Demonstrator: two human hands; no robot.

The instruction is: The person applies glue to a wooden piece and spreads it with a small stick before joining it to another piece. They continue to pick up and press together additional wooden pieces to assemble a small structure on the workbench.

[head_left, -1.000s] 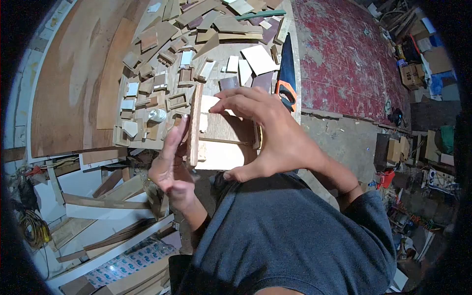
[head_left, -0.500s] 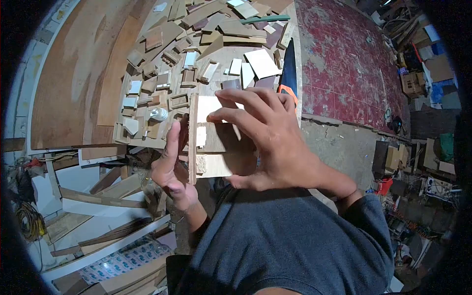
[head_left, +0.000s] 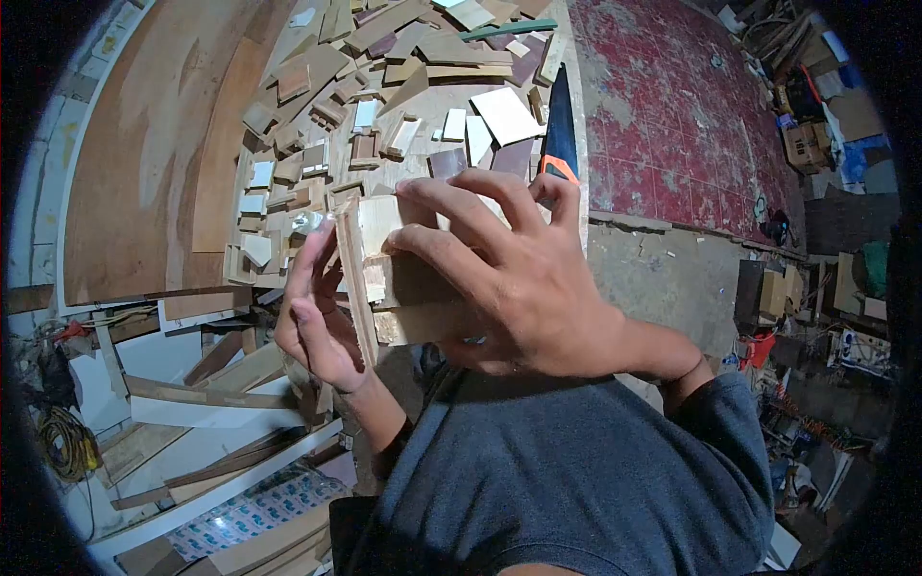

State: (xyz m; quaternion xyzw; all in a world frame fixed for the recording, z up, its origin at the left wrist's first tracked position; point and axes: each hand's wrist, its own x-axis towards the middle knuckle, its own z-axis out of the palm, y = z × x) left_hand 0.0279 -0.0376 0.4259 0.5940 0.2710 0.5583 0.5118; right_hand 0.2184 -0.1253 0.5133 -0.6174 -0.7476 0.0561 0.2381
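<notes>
In front of my chest is a small wooden assembly [head_left: 408, 300], made of pale blocks fixed to a thin upright board [head_left: 356, 278] on its left side. My right hand [head_left: 523, 288] spans the blocks from above, fingers spread and curled over them; its thumb is mostly hidden underneath. Rough, splintered wood shows on the lower block near the board. My left hand [head_left: 322, 331] is at the board's outer face, its fingers stretched upward and its palm turned toward the wood. Whether the left fingertips press on the board cannot be made out.
Beyond my hands, a worktable carries many wood offcuts [head_left: 432, 58], white pieces [head_left: 506, 117] and a saw [head_left: 560, 134] with an orange-and-black handle. A large wood panel [head_left: 144, 144] lies left. Scrap boards [head_left: 202, 394] and coiled cable [head_left: 67, 442] are lower left; red flooring [head_left: 663, 125] is right.
The wooden assembly has shifted slightly left and tilted, its board now leaning. My left hand has moved up and closer along the board's outer side. My right hand keeps its hold.
</notes>
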